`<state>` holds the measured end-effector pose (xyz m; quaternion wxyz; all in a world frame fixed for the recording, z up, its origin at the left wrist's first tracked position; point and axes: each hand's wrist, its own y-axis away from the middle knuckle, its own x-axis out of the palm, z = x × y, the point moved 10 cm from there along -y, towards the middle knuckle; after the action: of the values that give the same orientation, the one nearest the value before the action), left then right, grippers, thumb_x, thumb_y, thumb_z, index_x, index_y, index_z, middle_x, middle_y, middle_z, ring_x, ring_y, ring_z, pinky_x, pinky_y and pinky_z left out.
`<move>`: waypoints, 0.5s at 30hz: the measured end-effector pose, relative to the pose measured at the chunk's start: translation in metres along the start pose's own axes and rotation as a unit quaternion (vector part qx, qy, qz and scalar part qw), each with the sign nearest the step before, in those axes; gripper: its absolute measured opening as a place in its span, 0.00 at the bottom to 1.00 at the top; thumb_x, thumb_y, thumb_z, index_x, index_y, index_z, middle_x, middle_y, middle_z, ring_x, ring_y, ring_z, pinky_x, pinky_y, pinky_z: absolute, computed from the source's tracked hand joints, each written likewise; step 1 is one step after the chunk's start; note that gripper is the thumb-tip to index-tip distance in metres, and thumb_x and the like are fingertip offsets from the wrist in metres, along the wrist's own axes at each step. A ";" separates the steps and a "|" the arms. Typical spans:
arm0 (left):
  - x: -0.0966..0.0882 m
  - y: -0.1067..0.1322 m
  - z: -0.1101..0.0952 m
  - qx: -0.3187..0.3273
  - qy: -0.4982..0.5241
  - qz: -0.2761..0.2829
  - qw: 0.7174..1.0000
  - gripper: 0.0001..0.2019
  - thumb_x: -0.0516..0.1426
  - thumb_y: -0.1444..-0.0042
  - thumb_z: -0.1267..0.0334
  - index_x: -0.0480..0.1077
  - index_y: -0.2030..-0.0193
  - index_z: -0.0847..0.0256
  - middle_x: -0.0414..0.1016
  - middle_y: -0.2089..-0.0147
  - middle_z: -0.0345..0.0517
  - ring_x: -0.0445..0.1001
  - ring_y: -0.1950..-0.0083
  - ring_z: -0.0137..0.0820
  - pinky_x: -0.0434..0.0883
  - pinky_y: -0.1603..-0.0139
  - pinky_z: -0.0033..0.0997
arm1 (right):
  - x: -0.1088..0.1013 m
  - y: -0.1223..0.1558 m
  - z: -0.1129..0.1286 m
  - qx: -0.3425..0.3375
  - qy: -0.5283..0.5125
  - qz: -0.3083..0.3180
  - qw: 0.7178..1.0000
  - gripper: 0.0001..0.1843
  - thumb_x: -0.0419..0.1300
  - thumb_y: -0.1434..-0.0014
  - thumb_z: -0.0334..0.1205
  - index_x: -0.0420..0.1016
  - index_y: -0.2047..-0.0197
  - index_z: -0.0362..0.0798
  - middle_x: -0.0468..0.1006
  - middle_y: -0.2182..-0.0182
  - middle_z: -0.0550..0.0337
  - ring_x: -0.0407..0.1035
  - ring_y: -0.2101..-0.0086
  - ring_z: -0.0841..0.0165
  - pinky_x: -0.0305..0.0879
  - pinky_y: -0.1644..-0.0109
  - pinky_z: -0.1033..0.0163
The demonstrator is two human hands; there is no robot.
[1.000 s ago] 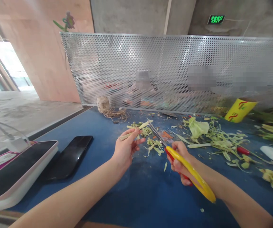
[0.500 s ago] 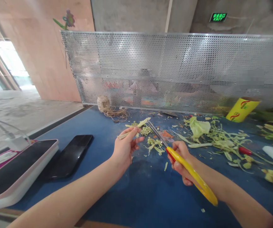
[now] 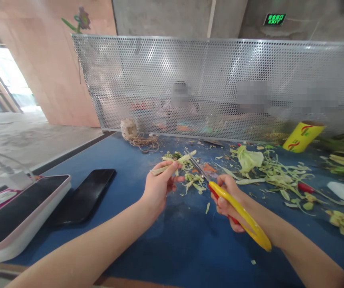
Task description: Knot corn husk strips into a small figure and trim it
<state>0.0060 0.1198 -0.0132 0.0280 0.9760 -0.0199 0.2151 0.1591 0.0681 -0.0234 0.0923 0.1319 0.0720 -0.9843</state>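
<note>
My left hand (image 3: 160, 187) pinches a pale, thin strip of cabbage stalk (image 3: 174, 163) between thumb and fingers, holding it level above the blue table (image 3: 160, 248). My right hand (image 3: 228, 198) grips scissors with yellow and red handles (image 3: 237, 212). Their metal blades (image 3: 197, 166) point up and left, with the tips at the right end of the strip. Below the two hands lies a small heap of cut cabbage shreds (image 3: 194, 182).
More cabbage leaves and scraps (image 3: 267, 172) are scattered to the right, with a yellow can (image 3: 302, 137) behind them. A black phone (image 3: 83, 196) and a white scale (image 3: 16, 216) lie at the left. A twine ball (image 3: 129, 129) sits by the perforated metal screen (image 3: 213, 84).
The scissor blades have come up against the right end of the strip. Both hands stay in nearly the same place; the camera has shifted slightly.
</note>
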 end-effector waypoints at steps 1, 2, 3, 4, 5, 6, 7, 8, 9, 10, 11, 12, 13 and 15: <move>0.000 0.000 0.000 0.001 -0.001 0.000 1.000 0.13 0.64 0.59 0.62 0.66 0.68 0.62 0.74 0.68 0.39 0.72 0.80 0.22 0.58 0.89 0.15 | 0.000 0.000 -0.002 0.011 -0.002 -0.001 1.000 0.23 0.53 0.50 0.58 0.45 0.65 0.53 0.54 0.79 0.72 0.47 0.85 0.80 0.43 0.85 0.73; 0.000 0.000 -0.001 0.002 -0.002 0.000 1.000 0.13 0.64 0.60 0.62 0.66 0.68 0.62 0.74 0.68 0.39 0.72 0.80 0.22 0.58 0.89 0.15 | -0.001 -0.001 -0.004 0.021 0.000 -0.003 1.000 0.23 0.53 0.50 0.58 0.45 0.64 0.53 0.54 0.79 0.73 0.47 0.85 0.80 0.43 0.85 0.73; 0.000 0.000 -0.001 0.002 -0.002 0.000 1.000 0.13 0.64 0.60 0.61 0.66 0.68 0.62 0.74 0.68 0.39 0.72 0.80 0.21 0.58 0.89 0.15 | -0.001 -0.001 -0.005 0.028 0.005 -0.004 1.000 0.23 0.52 0.49 0.58 0.44 0.64 0.53 0.53 0.80 0.73 0.46 0.86 0.80 0.43 0.85 0.73; 0.000 0.000 -0.001 0.001 -0.004 0.000 1.000 0.13 0.64 0.60 0.61 0.66 0.68 0.62 0.74 0.67 0.39 0.71 0.80 0.21 0.58 0.88 0.15 | -0.001 -0.001 -0.005 0.032 0.012 -0.002 0.999 0.22 0.51 0.49 0.58 0.44 0.64 0.53 0.53 0.80 0.74 0.46 0.86 0.81 0.43 0.85 0.74; 0.000 -0.001 -0.001 0.002 -0.007 0.000 1.000 0.13 0.64 0.60 0.61 0.66 0.68 0.62 0.74 0.67 0.39 0.71 0.81 0.21 0.58 0.88 0.15 | -0.001 -0.001 -0.005 0.033 0.019 0.001 0.999 0.22 0.51 0.49 0.58 0.44 0.65 0.53 0.53 0.80 0.74 0.45 0.86 0.81 0.43 0.85 0.74; 0.000 -0.001 -0.002 0.002 -0.011 -0.001 1.000 0.13 0.64 0.59 0.61 0.66 0.68 0.62 0.74 0.67 0.39 0.71 0.81 0.21 0.58 0.88 0.15 | 0.000 -0.002 -0.005 0.035 0.026 0.006 0.999 0.22 0.51 0.50 0.58 0.44 0.65 0.53 0.53 0.80 0.74 0.45 0.87 0.81 0.43 0.86 0.74; 0.001 -0.002 -0.003 0.004 -0.015 -0.002 1.000 0.13 0.63 0.59 0.61 0.66 0.68 0.62 0.74 0.67 0.39 0.71 0.81 0.20 0.58 0.88 0.15 | -0.001 -0.004 -0.005 0.039 0.031 0.011 0.999 0.22 0.51 0.50 0.58 0.44 0.65 0.53 0.54 0.80 0.74 0.46 0.87 0.81 0.43 0.86 0.74; 0.001 -0.003 -0.004 0.007 -0.020 -0.004 1.000 0.12 0.63 0.59 0.61 0.66 0.68 0.62 0.74 0.67 0.39 0.70 0.81 0.20 0.58 0.88 0.15 | -0.002 -0.006 -0.006 0.047 0.033 0.012 0.998 0.22 0.51 0.50 0.57 0.44 0.66 0.53 0.54 0.80 0.74 0.47 0.87 0.80 0.44 0.86 0.74; 0.002 -0.004 -0.005 0.008 -0.023 -0.005 1.000 0.12 0.63 0.59 0.61 0.66 0.68 0.62 0.74 0.67 0.39 0.70 0.82 0.20 0.58 0.88 0.15 | -0.004 -0.008 -0.009 0.060 0.033 0.012 0.998 0.21 0.52 0.50 0.56 0.44 0.66 0.53 0.54 0.80 0.73 0.49 0.87 0.80 0.46 0.87 0.74; 0.002 -0.005 -0.006 0.008 -0.026 -0.006 1.000 0.12 0.63 0.59 0.61 0.66 0.68 0.62 0.74 0.67 0.39 0.70 0.82 0.20 0.57 0.88 0.16 | -0.007 -0.011 -0.013 0.079 0.030 0.013 0.996 0.20 0.52 0.50 0.55 0.45 0.67 0.53 0.54 0.81 0.73 0.50 0.87 0.79 0.47 0.87 0.74; 0.003 -0.006 -0.007 0.007 -0.029 -0.006 1.000 0.12 0.63 0.59 0.62 0.66 0.68 0.62 0.74 0.67 0.40 0.70 0.82 0.20 0.57 0.88 0.16 | -0.009 -0.014 -0.017 0.100 0.024 0.017 0.995 0.20 0.52 0.50 0.55 0.45 0.68 0.53 0.54 0.82 0.73 0.51 0.87 0.78 0.48 0.88 0.73; 0.005 -0.007 -0.008 0.006 -0.031 -0.006 0.999 0.13 0.63 0.60 0.62 0.66 0.69 0.62 0.74 0.67 0.40 0.70 0.83 0.20 0.57 0.88 0.16 | -0.011 -0.016 -0.020 0.119 0.017 0.022 0.992 0.20 0.53 0.50 0.54 0.46 0.68 0.53 0.54 0.82 0.73 0.52 0.87 0.77 0.49 0.88 0.73; 0.007 -0.007 -0.010 0.005 -0.033 -0.004 0.999 0.13 0.64 0.60 0.62 0.67 0.69 0.63 0.75 0.67 0.41 0.69 0.83 0.20 0.57 0.88 0.16 | -0.012 -0.017 -0.023 0.136 0.009 0.028 0.990 0.19 0.53 0.51 0.54 0.46 0.68 0.53 0.54 0.83 0.73 0.52 0.87 0.77 0.49 0.89 0.73; 0.011 -0.009 -0.014 0.007 -0.039 -0.001 0.999 0.13 0.64 0.60 0.61 0.67 0.69 0.63 0.75 0.68 0.41 0.69 0.83 0.20 0.56 0.89 0.16 | -0.015 -0.016 -0.024 0.154 -0.006 0.033 0.988 0.20 0.54 0.52 0.55 0.48 0.68 0.52 0.55 0.84 0.73 0.53 0.87 0.77 0.49 0.90 0.73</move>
<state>0.0112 0.1295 0.0036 0.0210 0.9837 -0.0186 0.1774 0.1759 0.0903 -0.0402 0.1033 0.1413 -0.0851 -0.9809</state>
